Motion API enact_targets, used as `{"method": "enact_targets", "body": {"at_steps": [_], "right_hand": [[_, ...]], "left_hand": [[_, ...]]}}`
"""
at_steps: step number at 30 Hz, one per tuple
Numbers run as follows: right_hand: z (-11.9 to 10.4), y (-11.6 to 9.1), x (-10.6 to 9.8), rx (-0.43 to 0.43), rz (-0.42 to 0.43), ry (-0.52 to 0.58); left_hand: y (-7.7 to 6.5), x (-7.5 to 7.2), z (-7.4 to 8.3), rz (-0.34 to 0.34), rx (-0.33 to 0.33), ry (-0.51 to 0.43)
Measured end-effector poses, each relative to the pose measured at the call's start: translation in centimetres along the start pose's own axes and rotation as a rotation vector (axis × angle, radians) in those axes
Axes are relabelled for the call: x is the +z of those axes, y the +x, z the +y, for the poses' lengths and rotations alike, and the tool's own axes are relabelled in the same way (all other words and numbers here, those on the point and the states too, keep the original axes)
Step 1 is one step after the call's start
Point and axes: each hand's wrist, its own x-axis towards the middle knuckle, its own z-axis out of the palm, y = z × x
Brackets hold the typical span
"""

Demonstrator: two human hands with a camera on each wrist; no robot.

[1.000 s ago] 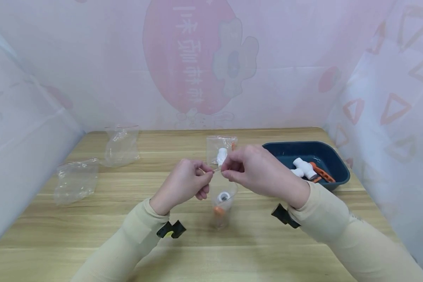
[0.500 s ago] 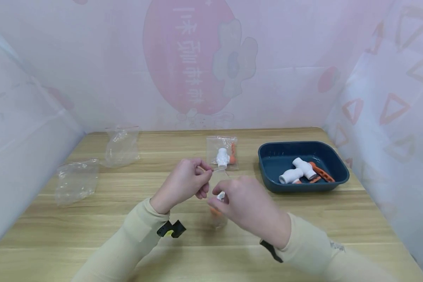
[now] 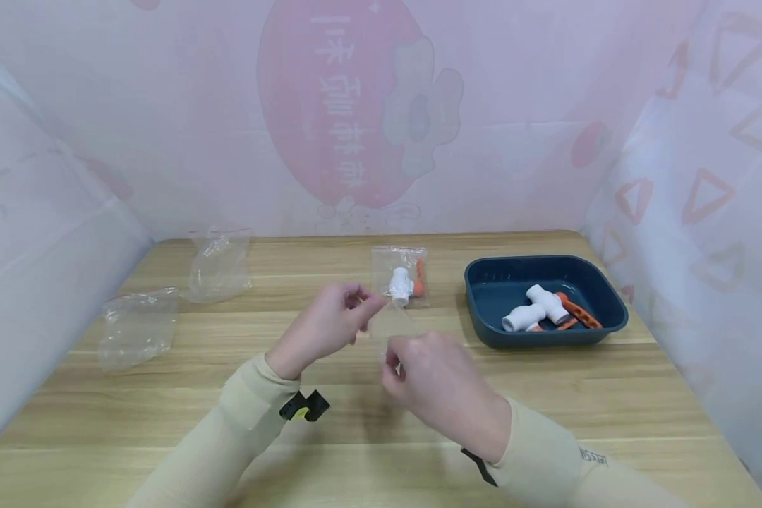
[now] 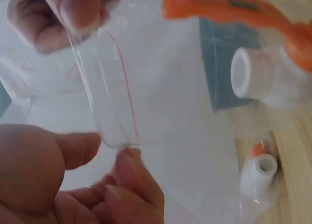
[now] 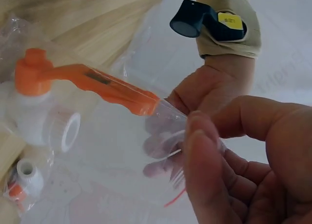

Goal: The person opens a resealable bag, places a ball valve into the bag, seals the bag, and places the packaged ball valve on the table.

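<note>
A clear zip bag (image 3: 394,321) hangs between my hands above the table. Inside it is a white ball valve (image 5: 41,107) with an orange lever handle (image 4: 219,8); in the head view my right hand covers the valve. My left hand (image 3: 330,321) holds the bag's upper corner, the thumb (image 4: 80,148) and index finger at its edge. My right hand (image 3: 441,384) pinches the bag's edge between thumb and index finger, lower and nearer to me. Another bagged ball valve (image 3: 400,286) lies on the table beyond the hands.
Two clear zip bags (image 3: 141,328) lie flat at the left. A dark blue tray (image 3: 489,271) at the right holds white ball valves (image 3: 546,303) with orange handles (image 3: 581,310). White printed curtains (image 3: 228,141) enclose the wooden table (image 3: 260,451).
My right hand has let go of the bag's top edge and moved down and nearer, then taken hold lower on the bag. My left hand has stayed at the corner, shifting only slightly.
</note>
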Motion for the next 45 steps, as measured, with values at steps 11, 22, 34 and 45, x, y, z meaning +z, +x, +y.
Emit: {"method": "enact_targets", "body": {"at_steps": [11, 22, 34, 45], "right_hand": [[2.2, -0.6, -2.4, 0.070, -0.177, 0.166], [5.8, -1.5, -3.4, 0.039, -0.097, 0.167], [9.0, -1.4, -3.5, -0.046, 0.051, 0.216], [9.8, -1.3, -3.9, 0.009, -0.005, 0.262]], "left_hand": [[2.0, -1.2, -5.0, -0.335, 0.198, -0.208], [1.3, -0.7, -6.2, -0.216, 0.251, -0.167], [-1.8, 0.1, -3.7, -0.043, 0.338, -0.085], [-2.7, 1.0, -3.1, 0.027, 0.345, 0.044]]}}
